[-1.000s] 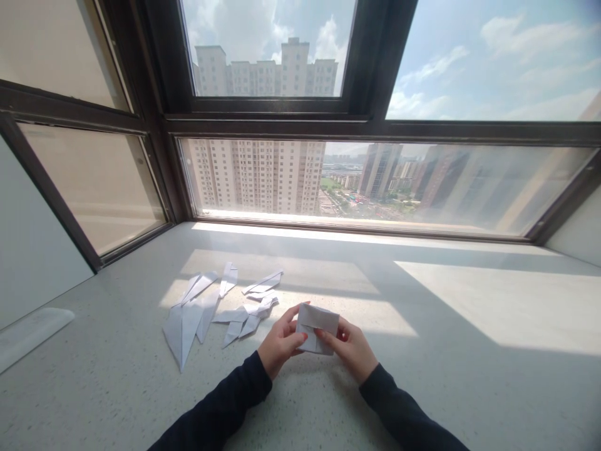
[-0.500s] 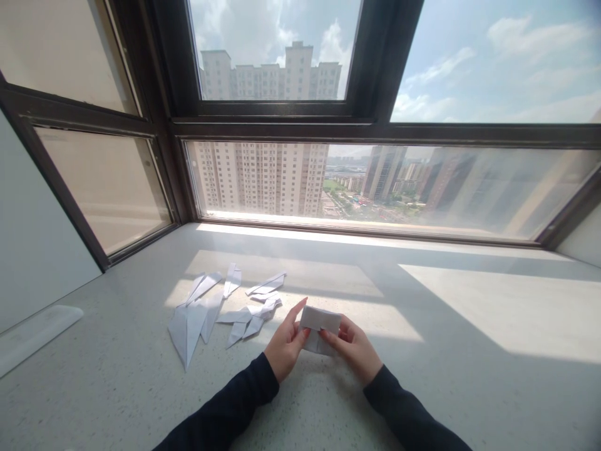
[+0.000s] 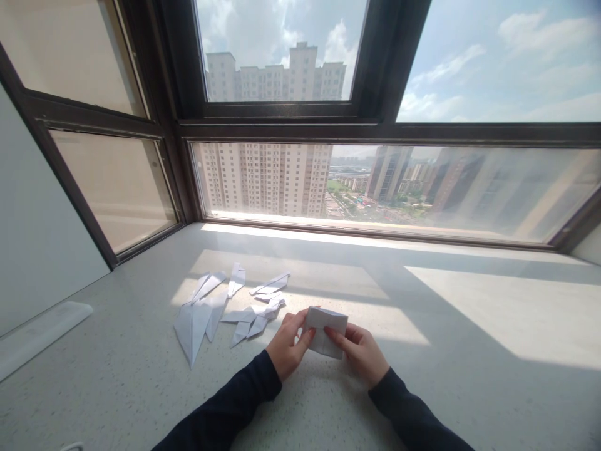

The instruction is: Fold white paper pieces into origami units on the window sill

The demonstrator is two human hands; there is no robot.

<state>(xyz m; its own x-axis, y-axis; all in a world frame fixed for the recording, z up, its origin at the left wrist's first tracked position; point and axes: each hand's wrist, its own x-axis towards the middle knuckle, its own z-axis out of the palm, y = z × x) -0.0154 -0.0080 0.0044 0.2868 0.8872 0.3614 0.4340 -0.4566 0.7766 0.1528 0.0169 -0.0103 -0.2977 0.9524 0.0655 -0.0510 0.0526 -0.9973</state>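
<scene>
While your left hand [image 3: 288, 347] and right hand [image 3: 365, 355] clamp the folded white paper [image 3: 325, 341] between them, thumbs on its near face, loose folded papers [image 3: 258, 324] lie just beyond your left hand, a paper kite shape [image 3: 192, 332] farther left. A white bar [image 3: 47, 331] rests well left of that hand; the brown window frame [image 3: 282, 132] stands beyond both.

High-rise room, perhaps home: pale windowsill [image 3: 451, 332], dark-framed window [image 3: 387, 133], towers [image 3: 267, 178] outside.

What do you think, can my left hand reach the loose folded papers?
Probably yes: nothing visible blocks the counter between your left hand and the loose folded papers, though it's holding a folded packet.
</scene>
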